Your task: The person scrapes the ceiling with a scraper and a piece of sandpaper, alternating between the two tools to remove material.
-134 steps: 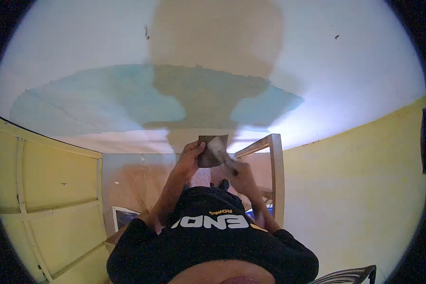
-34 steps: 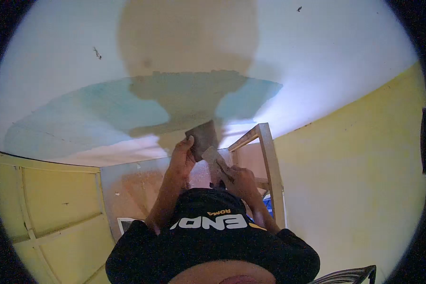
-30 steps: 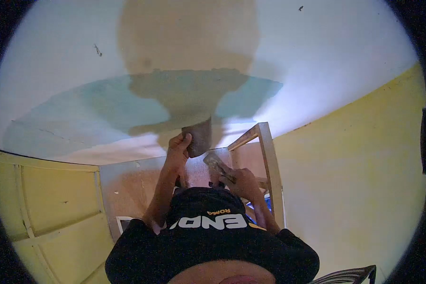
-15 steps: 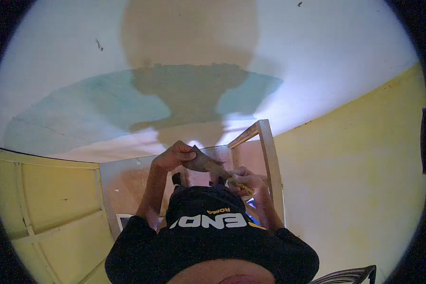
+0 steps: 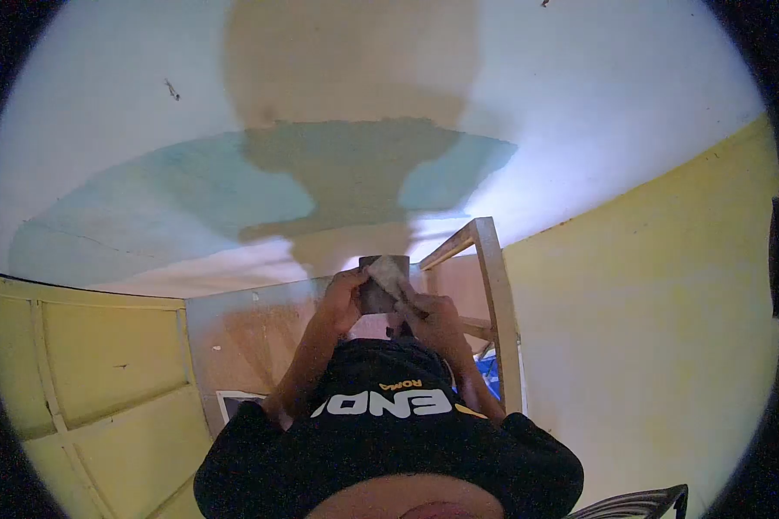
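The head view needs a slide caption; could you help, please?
Left hand holds a dark square plate; right hand, a pale flat scraper.

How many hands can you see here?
2: the left hand grips a dark flat piece by its edge, and the right hand holds a scraper overlapping it in view. No others show.

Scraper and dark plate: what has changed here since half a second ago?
The dark plate has moved right in view and turned from tilted to nearly square-on. The scraper has swung up, its blade now overlapping the plate's face. Nothing was let go: the left hand still holds the plate, the right hand the scraper. The wooden frame stayed put.
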The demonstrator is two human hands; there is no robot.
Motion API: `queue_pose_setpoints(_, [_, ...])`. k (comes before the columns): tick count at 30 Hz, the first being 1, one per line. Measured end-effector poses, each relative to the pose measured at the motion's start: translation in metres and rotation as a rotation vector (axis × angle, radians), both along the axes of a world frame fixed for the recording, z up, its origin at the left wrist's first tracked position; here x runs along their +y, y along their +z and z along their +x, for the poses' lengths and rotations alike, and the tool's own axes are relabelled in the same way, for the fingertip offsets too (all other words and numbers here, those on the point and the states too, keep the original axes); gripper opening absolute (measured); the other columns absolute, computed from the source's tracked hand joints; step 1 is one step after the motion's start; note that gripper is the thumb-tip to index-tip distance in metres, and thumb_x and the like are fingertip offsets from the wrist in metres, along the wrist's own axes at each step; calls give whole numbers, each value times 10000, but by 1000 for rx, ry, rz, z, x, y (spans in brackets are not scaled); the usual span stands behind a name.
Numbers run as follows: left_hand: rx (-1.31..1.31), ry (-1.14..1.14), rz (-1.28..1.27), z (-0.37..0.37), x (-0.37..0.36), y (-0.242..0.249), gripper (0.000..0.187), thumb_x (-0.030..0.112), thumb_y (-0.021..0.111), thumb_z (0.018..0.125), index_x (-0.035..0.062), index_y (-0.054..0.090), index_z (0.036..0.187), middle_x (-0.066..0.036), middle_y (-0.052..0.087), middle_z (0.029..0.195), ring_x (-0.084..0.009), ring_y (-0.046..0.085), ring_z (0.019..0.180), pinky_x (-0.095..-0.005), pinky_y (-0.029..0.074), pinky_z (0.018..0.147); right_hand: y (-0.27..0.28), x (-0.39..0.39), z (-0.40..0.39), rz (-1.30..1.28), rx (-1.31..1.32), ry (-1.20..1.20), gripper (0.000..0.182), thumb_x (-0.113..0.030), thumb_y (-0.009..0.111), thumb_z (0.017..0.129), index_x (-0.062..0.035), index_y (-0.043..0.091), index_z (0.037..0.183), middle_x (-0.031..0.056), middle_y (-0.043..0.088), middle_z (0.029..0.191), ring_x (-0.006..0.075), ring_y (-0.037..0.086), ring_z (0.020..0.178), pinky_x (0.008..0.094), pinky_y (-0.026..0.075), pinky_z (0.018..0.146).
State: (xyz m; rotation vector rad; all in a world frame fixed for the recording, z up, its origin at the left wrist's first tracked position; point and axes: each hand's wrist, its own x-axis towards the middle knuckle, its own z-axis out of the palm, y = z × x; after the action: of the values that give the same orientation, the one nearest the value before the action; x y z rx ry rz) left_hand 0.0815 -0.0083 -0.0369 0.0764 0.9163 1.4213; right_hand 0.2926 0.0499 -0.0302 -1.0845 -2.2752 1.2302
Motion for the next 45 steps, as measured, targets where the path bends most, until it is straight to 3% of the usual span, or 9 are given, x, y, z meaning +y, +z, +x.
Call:
queue_pose_setpoints(3, [-7,-13,-43,-6,2,1,372,220,601,985,-93,592,1186,-180,691,1115,-311,693,997,-468,567,928,18,1,9,245,-309,229,474,-397,609,959,-219,570,1397,187,723,875,415,687,722,520,547,667])
queue_pose_setpoints(12, [386,37,82,-25,6,30,357,282,607,1000,-42,651,1142,-92,693,984,-192,653,903,-371,539,835,9,10,38,91,-611,320,437,-427,622,954,-238,627,1347,165,650,699,354,676,671,501,537,670])
queue_pose_setpoints(14, [898,-78,111,-35,7,31,361,311,608,1008,-30,676,1105,-49,671,888,-133,597,829,-343,509,786,1,11,46,-168,-309,368,355,-394,631,966,-140,690,1209,113,606,653,266,631,605,439,524,621])
queue_pose_setpoints(19, [1041,-853,402,-35,7,58,314,269,585,1025,-10,707,1104,-26,651,822,-90,538,825,-315,481,788,22,11,44,-873,165,293,349,-303,632,995,-10,652,804,18,529,626,101,502,535,293,421,482])
queue_pose_setpoints(24, [891,-727,320,-54,-6,64,354,304,651,968,-46,694,991,-63,671,804,-121,558,791,-334,481,791,-9,12,66,-1022,281,261,379,-295,609,1011,-53,582,721,15,520,608,90,471,473,254,354,396])
queue_pose_setpoints(33, [893,-371,216,-68,-15,43,359,307,636,971,-41,693,908,-18,654,806,-127,555,797,-338,472,743,-42,45,55,-721,386,-748,369,-378,513,1049,-28,628,1073,-2,514,652,73,465,442,246,382,369])
queue_pose_setpoints(36, [911,-458,186,-66,-7,35,342,292,610,991,-41,683,974,-20,662,858,-118,563,826,-327,478,772,-67,61,16,-456,544,-815,431,-356,496,1057,-68,540,1374,-13,498,672,67,427,423,255,368,346])
queue_pose_setpoints(42, [1001,-464,211,-71,-10,31,322,256,580,1023,-41,681,1093,5,663,951,-98,576,886,-291,489,834,-184,105,-45,-263,684,-914,534,-276,479,1058,-88,366,1545,-17,495,692,63,402,428,248,371,362])
queue_pose_setpoints(45, [1040,-426,79,-77,-20,44,326,277,600,992,-36,690,1012,-33,681,913,-130,572,826,-333,479,778,-113,105,-51,-359,626,-918,533,-257,511,1045,-63,391,1527,-20,487,653,63,407,449,251,376,382])
